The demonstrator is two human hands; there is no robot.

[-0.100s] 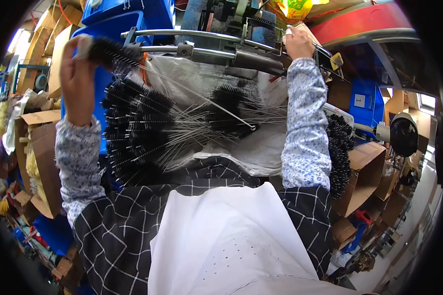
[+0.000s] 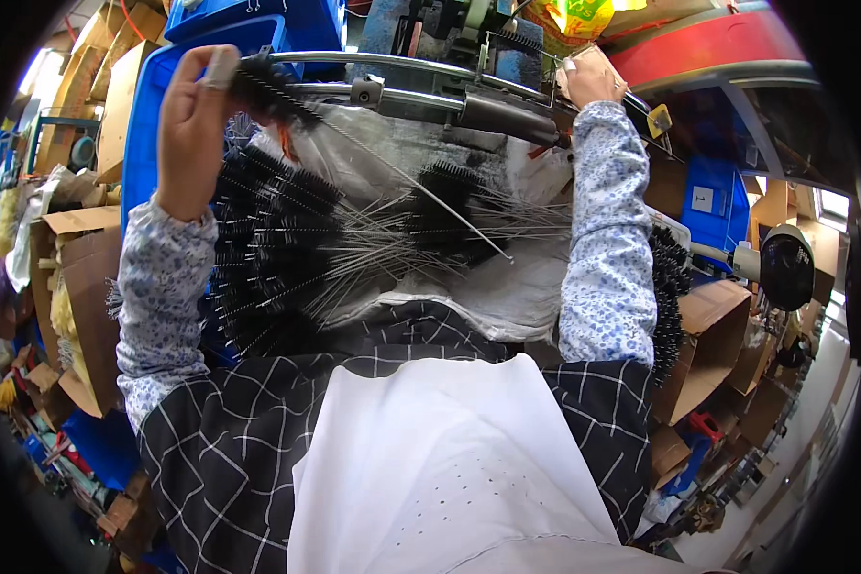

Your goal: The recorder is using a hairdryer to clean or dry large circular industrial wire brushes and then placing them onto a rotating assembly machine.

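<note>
My left hand, a white wrap on one finger, is closed on the black bristle end of a twisted-wire brush. The brush's bare wire stem slants down to the right over my lap, ending in a small loop. Below it lies a heap of similar black brushes, their wire stems crossing those of another bunch. At the far right of the machine, my right hand has its fingers curled beside a brown cardboard piece; what they grip is hidden.
Metal rods with a dark cylinder run across in front of me. Blue bins stand at the left, with another blue bin at the right. More black brushes lie beside my right sleeve, near an open cardboard box.
My left hand has moved right and slightly up with the brush, and the stem's looped end has shifted right and down. My right hand sits slightly further right.
</note>
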